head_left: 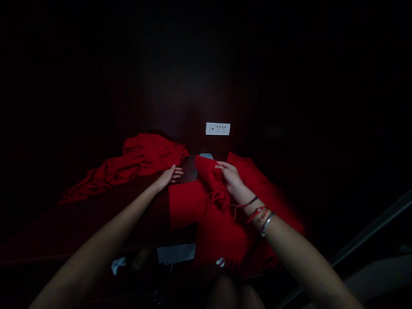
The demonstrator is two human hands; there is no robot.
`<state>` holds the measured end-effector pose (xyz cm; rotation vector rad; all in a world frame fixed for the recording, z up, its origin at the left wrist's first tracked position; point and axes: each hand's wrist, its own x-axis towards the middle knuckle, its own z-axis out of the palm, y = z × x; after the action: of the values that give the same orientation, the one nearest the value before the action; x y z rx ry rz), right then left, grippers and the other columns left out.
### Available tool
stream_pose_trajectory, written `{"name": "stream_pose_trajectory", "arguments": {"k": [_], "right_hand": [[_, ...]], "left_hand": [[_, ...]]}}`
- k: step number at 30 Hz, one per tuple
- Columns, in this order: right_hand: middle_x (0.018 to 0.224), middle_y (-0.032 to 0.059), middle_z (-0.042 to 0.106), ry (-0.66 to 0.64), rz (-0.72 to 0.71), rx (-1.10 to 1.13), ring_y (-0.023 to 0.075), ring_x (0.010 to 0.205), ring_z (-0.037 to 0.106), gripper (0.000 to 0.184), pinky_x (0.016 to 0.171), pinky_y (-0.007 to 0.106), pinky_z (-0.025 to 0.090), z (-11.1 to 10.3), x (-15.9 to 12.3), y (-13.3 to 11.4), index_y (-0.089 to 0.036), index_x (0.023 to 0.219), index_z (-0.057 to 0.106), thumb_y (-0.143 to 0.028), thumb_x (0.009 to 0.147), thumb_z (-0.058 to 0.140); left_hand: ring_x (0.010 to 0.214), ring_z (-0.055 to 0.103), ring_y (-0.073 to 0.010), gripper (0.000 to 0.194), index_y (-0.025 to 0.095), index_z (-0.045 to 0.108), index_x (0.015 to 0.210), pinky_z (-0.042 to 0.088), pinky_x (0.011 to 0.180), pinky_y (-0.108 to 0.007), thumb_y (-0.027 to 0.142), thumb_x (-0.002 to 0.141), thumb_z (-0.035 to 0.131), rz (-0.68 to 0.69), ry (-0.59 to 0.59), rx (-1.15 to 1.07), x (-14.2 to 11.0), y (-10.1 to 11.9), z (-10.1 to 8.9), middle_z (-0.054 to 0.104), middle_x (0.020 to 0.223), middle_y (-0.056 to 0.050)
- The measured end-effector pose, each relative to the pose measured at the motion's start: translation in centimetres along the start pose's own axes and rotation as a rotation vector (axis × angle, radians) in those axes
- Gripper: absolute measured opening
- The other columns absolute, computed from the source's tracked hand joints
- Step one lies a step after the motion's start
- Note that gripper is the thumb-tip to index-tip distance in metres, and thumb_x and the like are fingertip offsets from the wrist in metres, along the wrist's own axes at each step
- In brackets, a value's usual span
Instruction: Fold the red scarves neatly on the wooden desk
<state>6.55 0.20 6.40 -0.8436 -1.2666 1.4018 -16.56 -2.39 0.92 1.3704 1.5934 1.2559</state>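
A red fringed scarf (222, 231) lies partly folded on the dark tabletop, its lower fringe hanging over the front edge. My right hand (230, 175) pinches a raised, folded part of it between thumb and fingers, and tassels dangle below the grip. To the left, my left hand (171, 175) is empty, with its fingers stretched apart just above the scarf's left fold. Another red scarf (141, 156) lies crumpled beyond my left hand, fringes at both ends. More red cloth (257, 180) spreads out to the right, behind my right forearm; whether it is a separate piece I cannot tell.
A white wall socket (218, 128) is set in the dark wall behind the table. A small light-blue flat object (206, 156) sits near the wall. Under the tabletop are a pale sheet-like thing (177, 253) and a crumpled white item (118, 265). The surroundings are very dark.
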Motion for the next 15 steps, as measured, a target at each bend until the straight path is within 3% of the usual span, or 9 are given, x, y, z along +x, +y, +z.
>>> {"name": "stream_pose_trajectory", "arguments": {"k": [4, 7, 9, 12, 15], "right_hand": [[0.072, 0.0006, 0.061, 0.250, -0.214, 0.029, 0.0103, 0.061, 0.056, 0.031, 0.060, 0.026, 0.046, -7.6, 2.4, -6.2, -0.015, 0.091, 0.055, -0.009, 0.062, 0.047], [0.086, 0.0094, 0.059, 0.601, -0.435, -0.293, 0.0110, 0.068, 0.055, 0.032, 0.063, 0.024, 0.044, -13.6, 3.5, -9.9, -0.009, 0.099, 0.052, -0.011, 0.068, 0.043], [0.091, 0.0140, 0.057, 0.752, -0.561, -0.687, 0.0143, 0.079, 0.054, 0.030, 0.070, 0.027, 0.041, -16.4, 3.7, -11.1, -0.008, 0.098, 0.053, -0.013, 0.072, 0.041], [0.094, 0.0163, 0.055, 0.674, -0.505, -1.326, 0.0212, 0.087, 0.051, 0.029, 0.074, 0.033, 0.039, -17.5, 3.4, -10.4, -0.010, 0.097, 0.056, -0.010, 0.072, 0.040], [0.106, 0.0178, 0.048, 0.401, -0.441, -1.695, 0.0255, 0.095, 0.047, 0.033, 0.075, 0.037, 0.038, -15.1, 3.2, -7.3, -0.012, 0.102, 0.054, -0.009, 0.071, 0.041]], "left_hand": [[0.099, 0.048, -0.0187, 0.056, 0.013, 0.045, 0.108, 0.039, 0.073, -0.031, 0.052, 0.078, 0.018, 0.112, -0.066, 0.020, 0.8, 0.4, 1.4, 0.050, 0.112, -0.012], [0.101, 0.047, -0.0177, 0.051, 0.014, 0.046, 0.108, 0.036, 0.080, -0.032, 0.046, 0.081, 0.019, 0.225, -0.145, 0.077, 1.9, 1.5, 3.1, 0.051, 0.112, -0.010], [0.104, 0.045, -0.0164, 0.047, 0.016, 0.050, 0.106, 0.031, 0.087, -0.030, 0.044, 0.081, 0.021, 0.318, -0.224, 0.164, 2.6, 2.0, 4.1, 0.052, 0.112, -0.006], [0.107, 0.041, -0.0150, 0.044, 0.022, 0.053, 0.104, 0.023, 0.093, -0.025, 0.044, 0.081, 0.023, 0.393, -0.388, 0.329, 3.0, 1.9, 5.1, 0.051, 0.113, 0.000], [0.108, 0.040, -0.0145, 0.046, 0.025, 0.047, 0.112, 0.023, 0.093, -0.025, 0.045, 0.083, 0.017, 0.377, -0.458, 0.393, 3.0, 1.1, 5.0, 0.049, 0.115, 0.003]]}}
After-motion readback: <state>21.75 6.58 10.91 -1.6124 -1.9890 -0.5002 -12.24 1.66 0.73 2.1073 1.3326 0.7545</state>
